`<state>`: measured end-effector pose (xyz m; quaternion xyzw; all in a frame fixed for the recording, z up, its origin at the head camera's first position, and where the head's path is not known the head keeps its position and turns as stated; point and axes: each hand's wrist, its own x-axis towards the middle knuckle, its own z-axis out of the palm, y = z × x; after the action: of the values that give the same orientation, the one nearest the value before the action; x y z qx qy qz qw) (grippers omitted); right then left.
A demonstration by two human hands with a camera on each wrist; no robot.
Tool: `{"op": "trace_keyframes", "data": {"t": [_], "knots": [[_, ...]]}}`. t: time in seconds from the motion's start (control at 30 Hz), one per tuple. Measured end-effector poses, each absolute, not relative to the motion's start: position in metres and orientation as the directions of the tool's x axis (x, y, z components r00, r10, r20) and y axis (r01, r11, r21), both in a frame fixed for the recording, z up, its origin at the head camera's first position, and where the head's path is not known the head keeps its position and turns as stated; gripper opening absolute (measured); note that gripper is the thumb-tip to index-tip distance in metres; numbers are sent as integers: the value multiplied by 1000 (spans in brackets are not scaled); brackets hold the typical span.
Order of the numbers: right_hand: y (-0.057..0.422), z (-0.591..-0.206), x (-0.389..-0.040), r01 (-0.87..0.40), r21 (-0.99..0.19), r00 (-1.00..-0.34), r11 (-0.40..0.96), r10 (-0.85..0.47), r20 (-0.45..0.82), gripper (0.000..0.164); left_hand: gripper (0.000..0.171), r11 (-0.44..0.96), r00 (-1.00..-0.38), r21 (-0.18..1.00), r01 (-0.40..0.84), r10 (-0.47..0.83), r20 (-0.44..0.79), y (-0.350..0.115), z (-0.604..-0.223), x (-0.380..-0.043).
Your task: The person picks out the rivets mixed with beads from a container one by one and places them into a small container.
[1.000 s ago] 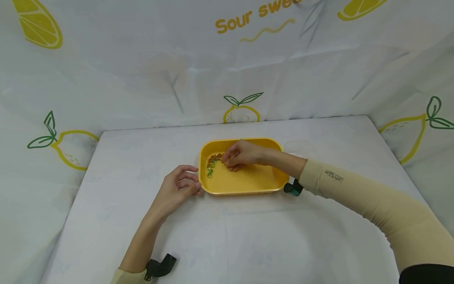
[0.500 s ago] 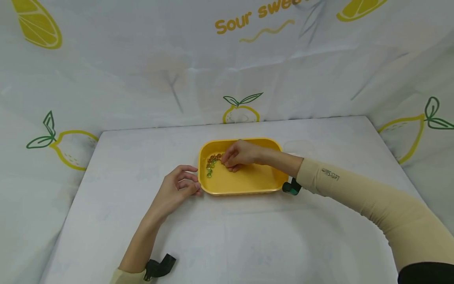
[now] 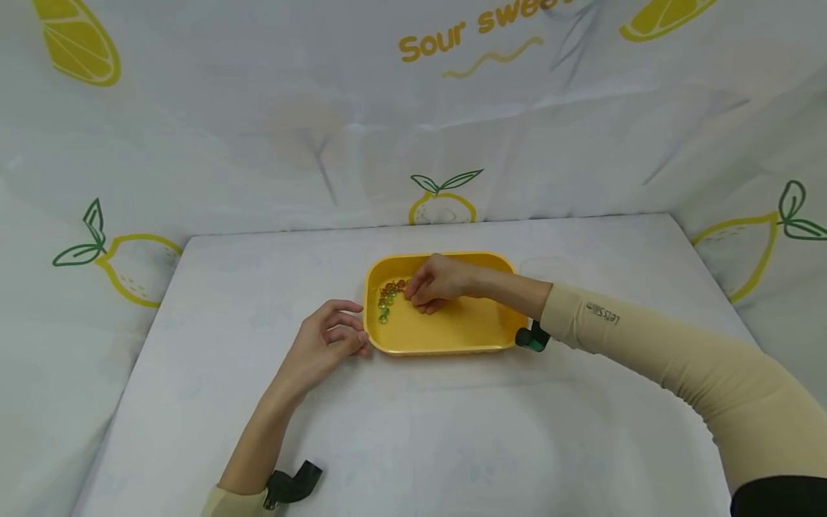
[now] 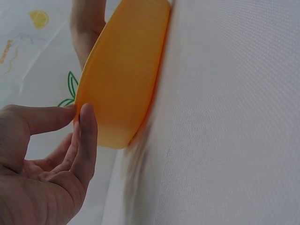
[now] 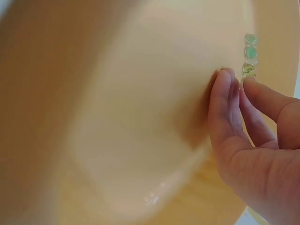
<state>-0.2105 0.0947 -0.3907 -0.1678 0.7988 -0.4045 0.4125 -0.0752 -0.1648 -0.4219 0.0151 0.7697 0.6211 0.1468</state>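
Note:
A shallow yellow tray stands on the white-covered table. Inside its left end lie several small glass marbles, amber ones at the far side and green ones nearer. In the right wrist view, green marbles form a line beside the fingertips. My right hand reaches into the tray with fingers bent and thumb against them, pinching a marble that the fingertips mostly hide. Outside the tray's left end is my left hand. Its loosely bent thumb and finger touch the tray rim in the left wrist view.
A faint clear flat object lies behind the tray's right end. White cloth printed with lemons rises behind and at both sides of the table. Each wrist carries a dark camera mount, the left one low over the table.
The head view has shifted very slightly. Both hands hold nearly the same place, the right one still at the marbles, and the tray has not moved.

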Motion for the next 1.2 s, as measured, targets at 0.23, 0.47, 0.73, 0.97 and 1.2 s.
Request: {"op": "trace_keyframes", "data": {"t": [0.23,0.47,0.73,0.97,1.2], "knots": [[93,-390,-211,52,-781,-605,623,-602,-521,22,46,221,-957,963,-155,209,-202,-165,-421,-75],[92,-391,-211,51,-766,-605,641,-590,-534,19,46,214,-955,962,-167,207,-212,-166,-421,-75],[96,-389,-211,41,-756,-617,654,-578,-534,20,46,213,-955,962,-173,201,-216,-164,-420,-75],[98,-390,-210,49,-766,-633,641,-574,-520,19,45,214,-956,962,-172,199,-215,-165,-421,-75],[103,-388,-214,80,-787,-657,612,-562,-503,18,45,213,-956,962,-169,201,-213,-165,-421,-75]]}}
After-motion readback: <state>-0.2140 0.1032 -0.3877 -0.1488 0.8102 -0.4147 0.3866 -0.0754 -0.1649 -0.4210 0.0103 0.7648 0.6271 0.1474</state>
